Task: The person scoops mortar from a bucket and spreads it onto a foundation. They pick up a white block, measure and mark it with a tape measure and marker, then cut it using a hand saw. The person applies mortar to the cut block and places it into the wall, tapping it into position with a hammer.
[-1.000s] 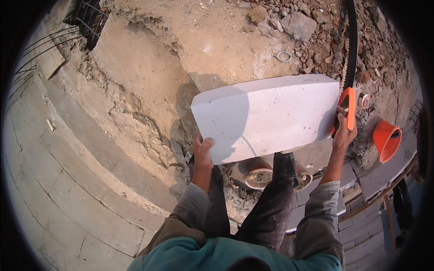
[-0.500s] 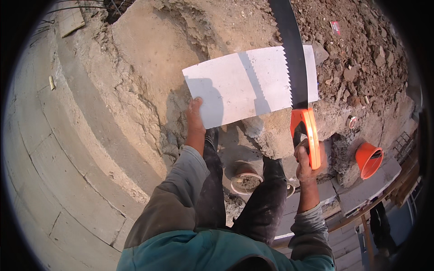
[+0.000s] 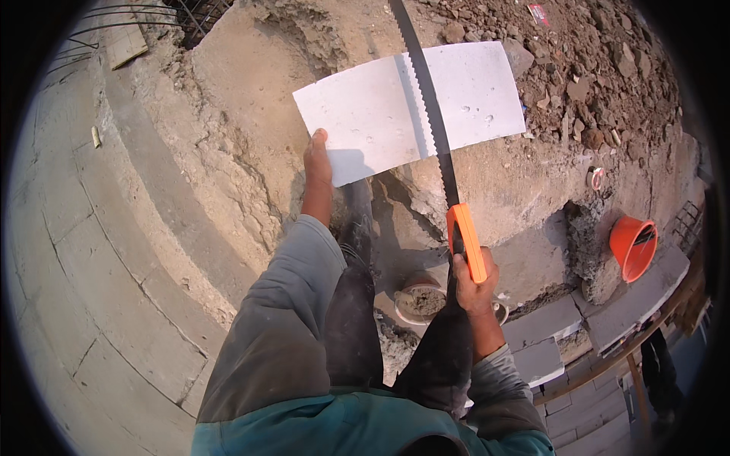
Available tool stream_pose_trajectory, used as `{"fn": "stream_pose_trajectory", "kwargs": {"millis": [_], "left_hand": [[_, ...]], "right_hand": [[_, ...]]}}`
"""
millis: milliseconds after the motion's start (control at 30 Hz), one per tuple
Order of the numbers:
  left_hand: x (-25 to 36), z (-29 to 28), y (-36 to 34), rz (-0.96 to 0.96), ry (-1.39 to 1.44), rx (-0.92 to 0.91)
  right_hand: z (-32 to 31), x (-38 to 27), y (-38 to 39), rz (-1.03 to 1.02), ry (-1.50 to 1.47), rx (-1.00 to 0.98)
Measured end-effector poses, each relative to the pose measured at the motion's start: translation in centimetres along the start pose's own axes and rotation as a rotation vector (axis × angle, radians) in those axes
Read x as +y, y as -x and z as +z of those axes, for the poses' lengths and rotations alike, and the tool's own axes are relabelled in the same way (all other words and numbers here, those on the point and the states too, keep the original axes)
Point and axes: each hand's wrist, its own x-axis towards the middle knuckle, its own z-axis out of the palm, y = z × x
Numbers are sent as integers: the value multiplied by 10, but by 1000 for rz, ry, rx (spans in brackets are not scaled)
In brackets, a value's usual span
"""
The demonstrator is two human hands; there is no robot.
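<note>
Fingers of my right hand point(image 3: 473, 283) wrap the orange-handled saw point(image 3: 433, 129), teeth laid across the white block point(image 3: 357, 125); my left hand point(image 3: 317, 159) grips its near-left edge on the concrete ledge point(image 3: 502, 182). No kerf visible; cutting remains.

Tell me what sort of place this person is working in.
Most likely an outdoor building site. The left hand steadies a white rectangular masonry block while the right hand holds an orange-handled handsaw across it; loose brown rubble and an orange plastic bucket lie nearby.

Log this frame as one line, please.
left hand steadies white block at its near edge | right hand grips orange-handled saw, blade across block | orange bucket at right
</note>
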Motion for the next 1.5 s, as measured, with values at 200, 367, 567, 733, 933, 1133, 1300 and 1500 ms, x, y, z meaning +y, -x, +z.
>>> {"fn": "stream_pose_trajectory", "kwargs": {"millis": [200, 367, 567, 733, 933, 1133, 1300, 1500], "left_hand": [[-2, 4, -12, -45, -72, 6], [-19, -2, -23, 57, -184, 42], [-16, -4, -27, 36, -361, 92], [-2, 2, -15, -65, -512, 143], [5, 11, -1, -44, -517, 189], [-4, 7, -2, 13, -462, 171], [-19, -1, -7, 57, -350, 116], [-9, 3, 2, 69, -358, 121]], "right_hand": [[1, 17, 18, 29, -28, 29], [-6, 30, 28, 35, -13, 1], [3, 17, 9, -41, 113, -11], [-7, 31, 35, -77, 138, -5], [-2, 5, -16, -28, 38, -55], [-36, 15, 21, -84, 183, -85], [-16, -23, -37, -79, 122, -115], [-26, -4, -3, -316, 197, -107]]}}
